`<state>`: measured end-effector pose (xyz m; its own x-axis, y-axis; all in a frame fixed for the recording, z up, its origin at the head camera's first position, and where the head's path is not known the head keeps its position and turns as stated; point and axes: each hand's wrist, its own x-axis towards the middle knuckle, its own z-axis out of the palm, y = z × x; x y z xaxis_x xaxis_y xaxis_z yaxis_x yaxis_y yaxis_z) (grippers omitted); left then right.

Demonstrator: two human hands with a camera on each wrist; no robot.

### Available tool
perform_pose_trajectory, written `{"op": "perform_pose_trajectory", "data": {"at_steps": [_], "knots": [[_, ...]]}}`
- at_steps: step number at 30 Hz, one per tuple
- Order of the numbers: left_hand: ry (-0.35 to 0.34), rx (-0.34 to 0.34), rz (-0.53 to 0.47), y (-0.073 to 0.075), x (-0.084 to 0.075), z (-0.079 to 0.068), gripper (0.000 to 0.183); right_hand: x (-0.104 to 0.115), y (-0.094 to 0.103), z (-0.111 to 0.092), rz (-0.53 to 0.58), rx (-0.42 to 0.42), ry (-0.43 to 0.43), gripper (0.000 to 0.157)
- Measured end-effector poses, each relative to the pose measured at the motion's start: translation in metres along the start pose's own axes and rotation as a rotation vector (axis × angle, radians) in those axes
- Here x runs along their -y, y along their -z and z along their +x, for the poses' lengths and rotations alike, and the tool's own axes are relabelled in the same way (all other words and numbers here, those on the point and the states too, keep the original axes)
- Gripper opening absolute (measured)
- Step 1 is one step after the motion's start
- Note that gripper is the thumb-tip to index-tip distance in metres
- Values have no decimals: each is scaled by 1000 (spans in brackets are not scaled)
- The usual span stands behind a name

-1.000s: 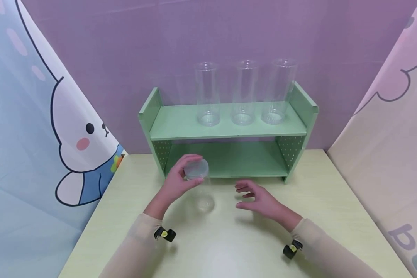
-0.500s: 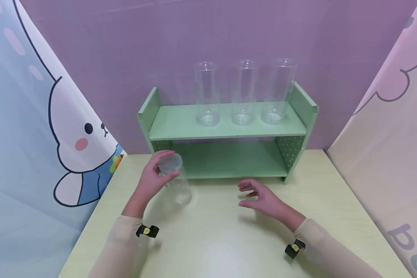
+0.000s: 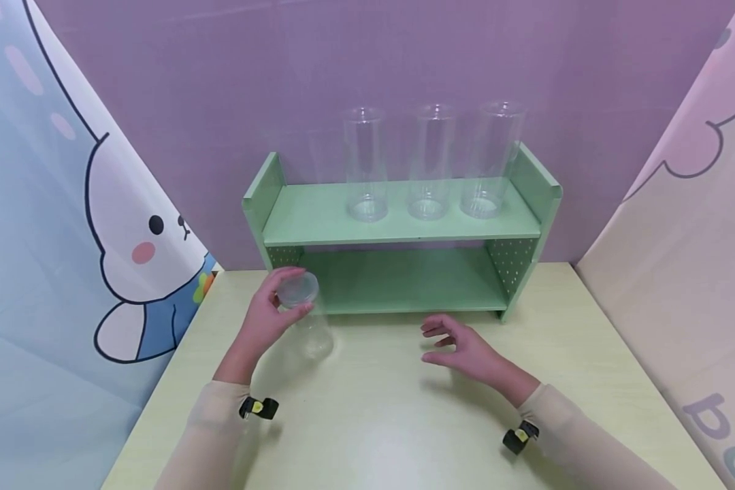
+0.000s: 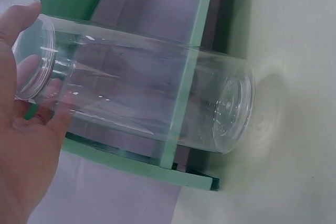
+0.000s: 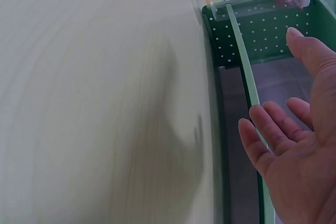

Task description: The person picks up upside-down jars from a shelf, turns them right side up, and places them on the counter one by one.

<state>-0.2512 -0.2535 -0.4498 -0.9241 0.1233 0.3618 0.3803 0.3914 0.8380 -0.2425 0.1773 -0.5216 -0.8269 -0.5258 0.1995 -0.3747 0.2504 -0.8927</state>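
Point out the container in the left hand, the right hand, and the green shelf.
Held container (image 4: 134, 85), left wrist view: middle of its clear side wall.
Right hand (image 3: 465, 350), head view: middle of the hand.
Green shelf (image 3: 398, 230), head view: bare front of its upper board.

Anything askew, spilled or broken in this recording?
Nothing stands out. Three clear jars stand upright on the top board of the green shelf, and the left hand grips a fourth jar near its top. No spill or crack is visible.
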Motion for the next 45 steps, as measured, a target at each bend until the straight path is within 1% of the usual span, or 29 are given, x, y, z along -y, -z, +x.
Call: {"op": "perform_pose_trajectory", "data": {"at_steps": [7, 14, 20, 25, 34, 39, 45], "knots": [[-4, -3, 6, -5, 9, -2, 65, 1, 1, -1, -9, 2, -4, 61], [30, -4, 8, -8, 19, -7, 64, 0, 3, -2, -15, 7, -11, 63], [16, -9, -12, -10, 25, -8, 63, 0, 4, -2, -14, 4, -11, 61], [12, -17, -15, -12, 25, -9, 64, 0, 4, -3, -3, 10, -18, 62], [2, -13, -25, -12, 23, -10, 67, 1, 5, -4, -30, 1, -19, 58], [11, -7, -33, -12, 21, -10, 67, 4, 10, -6, -57, -33, -5, 51], [7, -23, -48, -11, 20, -11, 74, 6, 20, -10, -90, -71, 9, 39]]}}
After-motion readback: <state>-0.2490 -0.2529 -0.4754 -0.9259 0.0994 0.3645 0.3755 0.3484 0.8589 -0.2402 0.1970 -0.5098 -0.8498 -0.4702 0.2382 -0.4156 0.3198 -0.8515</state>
